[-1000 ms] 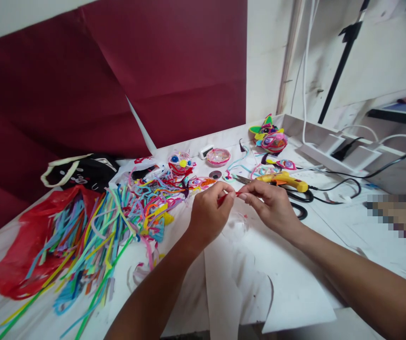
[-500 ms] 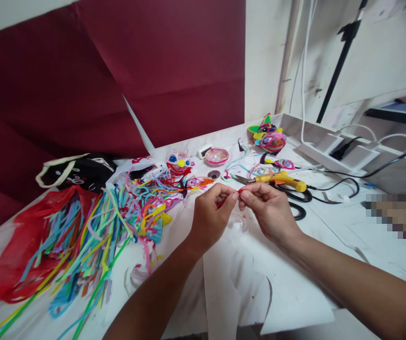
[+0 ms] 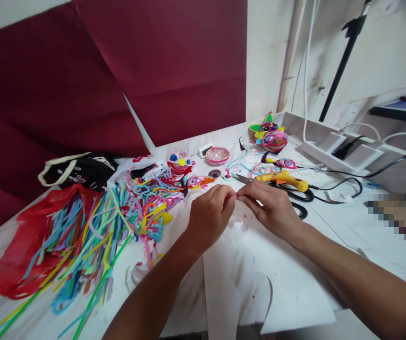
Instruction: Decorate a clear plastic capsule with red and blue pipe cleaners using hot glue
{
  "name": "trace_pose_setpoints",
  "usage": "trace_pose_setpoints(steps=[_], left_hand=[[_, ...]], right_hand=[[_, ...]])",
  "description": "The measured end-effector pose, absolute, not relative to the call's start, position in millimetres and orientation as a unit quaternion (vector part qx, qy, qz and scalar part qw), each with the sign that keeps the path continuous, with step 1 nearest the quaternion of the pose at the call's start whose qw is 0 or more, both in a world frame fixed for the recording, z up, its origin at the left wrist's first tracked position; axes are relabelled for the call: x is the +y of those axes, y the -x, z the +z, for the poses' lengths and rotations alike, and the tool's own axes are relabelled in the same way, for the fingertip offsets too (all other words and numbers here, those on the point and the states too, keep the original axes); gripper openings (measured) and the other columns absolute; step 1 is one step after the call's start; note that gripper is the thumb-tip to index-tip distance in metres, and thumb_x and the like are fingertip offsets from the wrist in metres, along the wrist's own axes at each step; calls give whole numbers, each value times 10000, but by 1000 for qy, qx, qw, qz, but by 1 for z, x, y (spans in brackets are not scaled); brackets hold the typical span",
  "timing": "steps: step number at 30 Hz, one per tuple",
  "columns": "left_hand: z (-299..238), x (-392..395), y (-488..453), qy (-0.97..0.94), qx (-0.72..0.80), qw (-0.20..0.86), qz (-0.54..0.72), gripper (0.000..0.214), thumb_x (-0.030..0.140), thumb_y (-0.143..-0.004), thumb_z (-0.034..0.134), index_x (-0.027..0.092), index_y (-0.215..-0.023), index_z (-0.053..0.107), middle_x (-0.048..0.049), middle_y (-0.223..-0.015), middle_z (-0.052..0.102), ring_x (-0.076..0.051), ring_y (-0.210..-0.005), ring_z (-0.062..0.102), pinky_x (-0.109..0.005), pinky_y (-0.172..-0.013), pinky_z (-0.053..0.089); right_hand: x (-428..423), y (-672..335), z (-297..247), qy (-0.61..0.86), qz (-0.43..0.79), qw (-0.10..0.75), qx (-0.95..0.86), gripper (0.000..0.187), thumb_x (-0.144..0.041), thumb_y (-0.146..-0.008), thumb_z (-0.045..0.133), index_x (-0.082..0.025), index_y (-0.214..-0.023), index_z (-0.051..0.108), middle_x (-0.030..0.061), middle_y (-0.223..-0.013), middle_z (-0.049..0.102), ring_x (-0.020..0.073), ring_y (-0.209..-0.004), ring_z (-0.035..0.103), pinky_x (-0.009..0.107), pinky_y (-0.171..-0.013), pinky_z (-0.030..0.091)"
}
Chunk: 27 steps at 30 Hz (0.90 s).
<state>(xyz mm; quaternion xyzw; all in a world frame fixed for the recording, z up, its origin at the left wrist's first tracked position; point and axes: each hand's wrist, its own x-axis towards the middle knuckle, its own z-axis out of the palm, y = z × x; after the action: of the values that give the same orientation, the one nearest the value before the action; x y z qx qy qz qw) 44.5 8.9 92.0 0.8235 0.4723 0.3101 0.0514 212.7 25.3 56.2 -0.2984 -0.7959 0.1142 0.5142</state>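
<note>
Both hands meet over the white table, pinching a short red piece of pipe cleaner (image 3: pixel 236 195) that mostly hides in the fingers. My left hand (image 3: pixel 209 212) is closed on one end, its thumb against the curled fingers. From the right, my right hand (image 3: pixel 272 205) pinches the other end between thumb and fingertips. Just below the hands lies a clear plastic dome (image 3: pixel 238 222). Behind my right hand rest a yellow glue gun (image 3: pixel 283 179) and scissors (image 3: pixel 299 210) with black handles. A small dark disc (image 3: pixel 215 174) lies beyond the fingers.
Left, many coloured pipe cleaners (image 3: pixel 113 231) spill from a red plastic bag (image 3: pixel 15 264) beside a black bag (image 3: pixel 95 172). Decorated round crafts (image 3: pixel 179 163) and a pink-rimmed bowl (image 3: pixel 217 156) stand behind. Right are a power strip (image 3: pixel 337 153) with plugs and black cable.
My right hand has turned over, its back now more upward, and its fingers reach toward the left. My left hand has curled more tightly and shifted slightly left.
</note>
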Motion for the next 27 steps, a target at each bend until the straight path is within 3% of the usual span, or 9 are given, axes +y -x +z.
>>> trace_pose_setpoints(steps=[4,10,20,27], left_hand=[[91,11,-42,-827,445,78,336,106,193,-899,480,169,-848,570,-13,-818,635,-140,-760,584,-234,-689,415],[92,14,-41,-800,452,104,381,83,186,-861,544,165,-807,603,6,-729,641,-116,-656,580,-212,-625,409],[84,16,-45,-745,457,229,430,100,220,-846,558,167,-776,606,21,-646,637,-95,-563,570,-188,-550,417],[97,24,-33,-778,487,110,381,89,207,-822,567,170,-751,606,23,-647,625,-112,-612,573,-205,-585,403]], right_hand=[[25,-213,55,321,116,505,-793,88,-146,-876,532,-158,-847,614,48,-774,603,141,-706,556,274,-645,431],[24,-210,55,379,283,542,-694,48,-221,-801,645,-189,-767,658,7,-691,602,132,-640,530,272,-591,392],[23,-190,43,360,456,584,-566,166,-346,-813,625,-184,-793,593,-14,-630,575,114,-545,535,267,-531,458],[34,-188,51,359,441,535,-626,225,-390,-811,616,-166,-816,611,0,-625,590,116,-521,536,256,-494,454]])
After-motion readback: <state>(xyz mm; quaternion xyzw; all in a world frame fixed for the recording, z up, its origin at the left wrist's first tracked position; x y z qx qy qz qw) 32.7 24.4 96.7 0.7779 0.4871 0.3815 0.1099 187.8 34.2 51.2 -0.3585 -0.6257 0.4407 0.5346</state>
